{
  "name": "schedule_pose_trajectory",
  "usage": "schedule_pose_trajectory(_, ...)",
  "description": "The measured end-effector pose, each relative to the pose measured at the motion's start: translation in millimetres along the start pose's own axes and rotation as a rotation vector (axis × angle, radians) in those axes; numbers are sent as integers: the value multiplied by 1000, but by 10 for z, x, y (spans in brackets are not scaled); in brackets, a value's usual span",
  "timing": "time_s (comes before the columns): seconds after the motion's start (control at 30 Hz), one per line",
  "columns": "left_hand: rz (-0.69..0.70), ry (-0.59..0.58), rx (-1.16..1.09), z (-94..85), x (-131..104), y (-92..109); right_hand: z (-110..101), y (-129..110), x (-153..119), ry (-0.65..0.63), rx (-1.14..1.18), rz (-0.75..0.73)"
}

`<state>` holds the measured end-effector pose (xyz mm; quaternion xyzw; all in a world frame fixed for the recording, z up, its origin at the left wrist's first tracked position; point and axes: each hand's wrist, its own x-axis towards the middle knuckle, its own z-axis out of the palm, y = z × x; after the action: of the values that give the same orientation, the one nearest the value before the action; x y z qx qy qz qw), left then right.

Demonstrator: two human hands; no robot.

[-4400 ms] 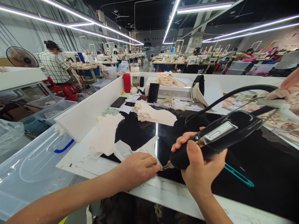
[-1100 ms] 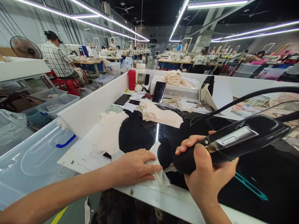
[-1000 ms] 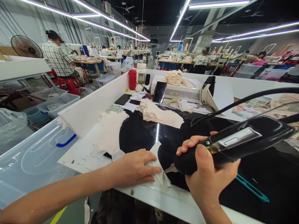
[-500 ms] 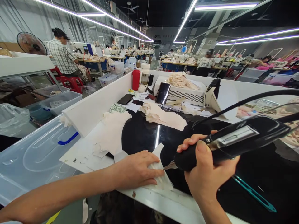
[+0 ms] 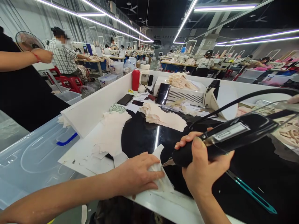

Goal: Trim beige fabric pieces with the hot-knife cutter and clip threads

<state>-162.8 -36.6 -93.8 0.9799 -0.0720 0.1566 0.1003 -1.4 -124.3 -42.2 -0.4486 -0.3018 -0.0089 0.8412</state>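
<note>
My left hand (image 5: 137, 174) lies flat with fingers spread on a white cut piece of cloth (image 5: 159, 151) near the table's front edge. In my right hand (image 5: 203, 174) is a black corded hand tool (image 5: 229, 138) with a silver plate on its side. Its pointed metal tip (image 5: 168, 162) reaches the right edge of the cloth, close to my left fingertips; I cannot tell whether it touches. Beyond my hands lie a stack of pale cloth pieces (image 5: 165, 118) and more pale cloth (image 5: 114, 130) on the left.
A teal slotted tool (image 5: 254, 193) lies at right on the black work surface (image 5: 247, 168). Farther back are phones (image 5: 163, 94), a red bottle (image 5: 135, 80) and a white vented machine (image 5: 184, 97). A clear bin lid (image 5: 42, 152) borders the left side. A person in black (image 5: 21, 87) stands there.
The tool in my right hand has shifted slightly left, its tip more exposed beside the cloth. My left hand has barely moved. A person in black has come into view at left.
</note>
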Motion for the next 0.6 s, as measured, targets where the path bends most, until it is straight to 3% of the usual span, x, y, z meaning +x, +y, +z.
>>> schedule_pose_trajectory(0.17, -73, -30, 60, 15, -5, 189, -10, -30, 19, -9, -9, 22)
schedule_pose_trajectory(0.27, -75, 11, 54, -39, 11, 185, -15, -31, 21, -10, 4, 31)
schedule_pose_trajectory(0.4, 18, 104, 23, -106, 119, -39, -27, -18, 5, -13, -10, 31)
schedule_pose_trajectory(0.6, 137, -8, -93, -105, 276, -437, -37, -13, -8, -15, -7, 37)
